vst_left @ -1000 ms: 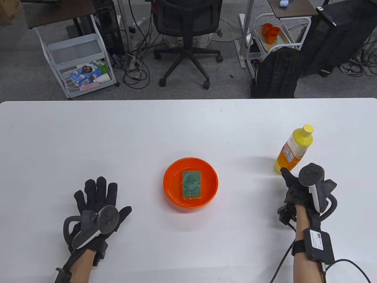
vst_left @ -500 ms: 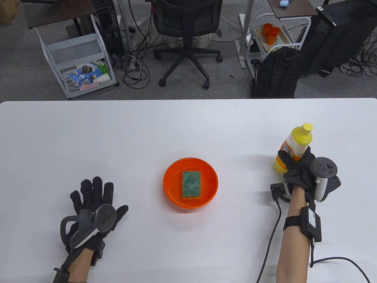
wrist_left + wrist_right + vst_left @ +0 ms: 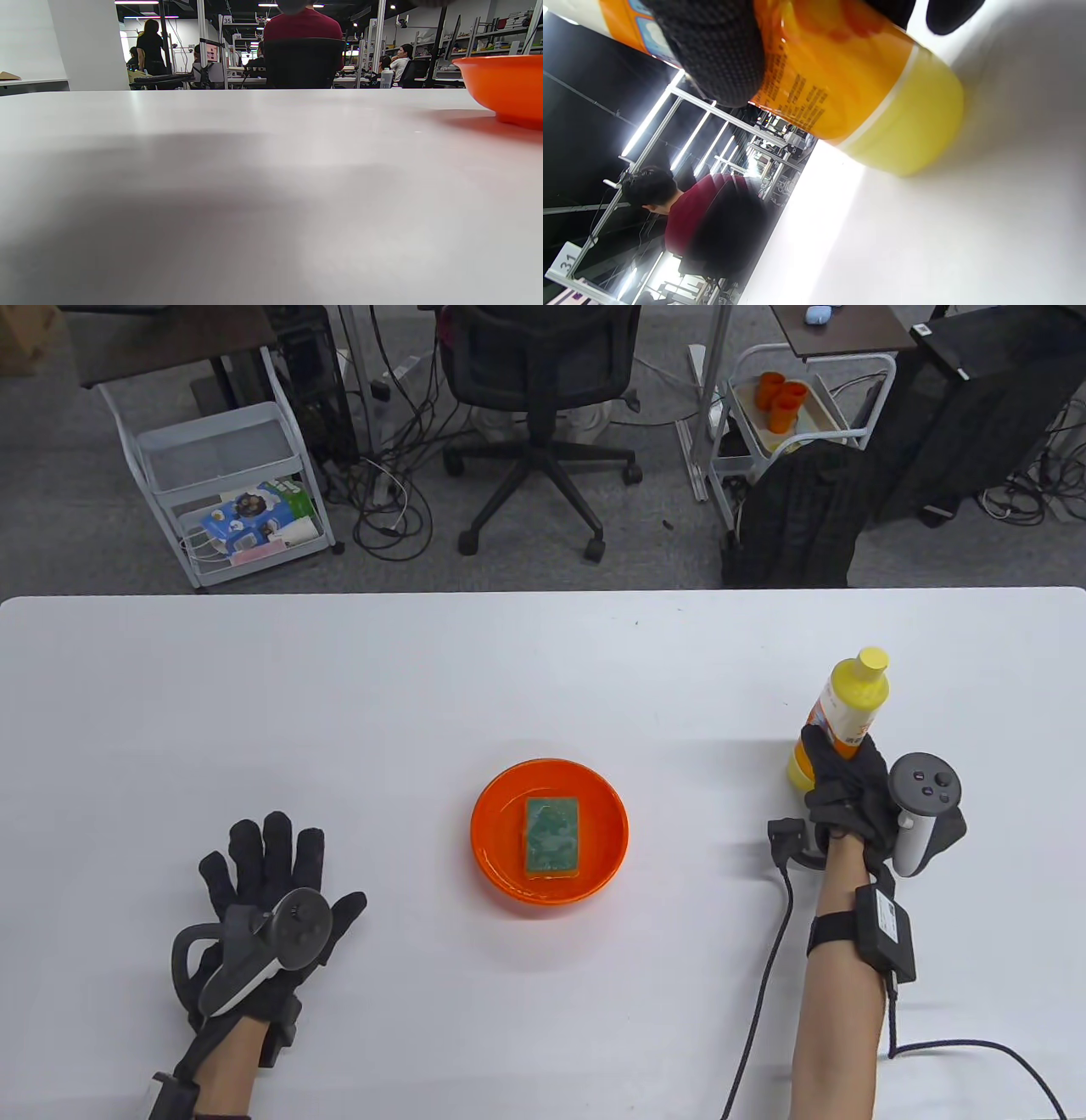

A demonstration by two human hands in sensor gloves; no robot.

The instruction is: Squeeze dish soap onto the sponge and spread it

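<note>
A green sponge (image 3: 551,836) lies flat in an orange bowl (image 3: 496,857) at the table's middle. A yellow dish soap bottle (image 3: 857,691) with an orange label and a yellow cap stands upright at the right. My right hand (image 3: 844,780) grips its lower body; in the right wrist view the gloved fingers (image 3: 712,55) wrap the bottle (image 3: 848,84), whose base is at the table surface. My left hand (image 3: 271,869) rests flat on the table at the lower left, fingers spread, holding nothing. The bowl's side (image 3: 505,87) shows in the left wrist view.
The white table (image 3: 543,661) stretches wide around the bowl. A cable (image 3: 764,984) runs from my right wrist toward the near edge. An office chair (image 3: 539,415) and carts stand beyond the far edge.
My right hand moved forward to the bottle and closed around its lower body; the bottle has shifted slightly away. My left hand slid a little left.
</note>
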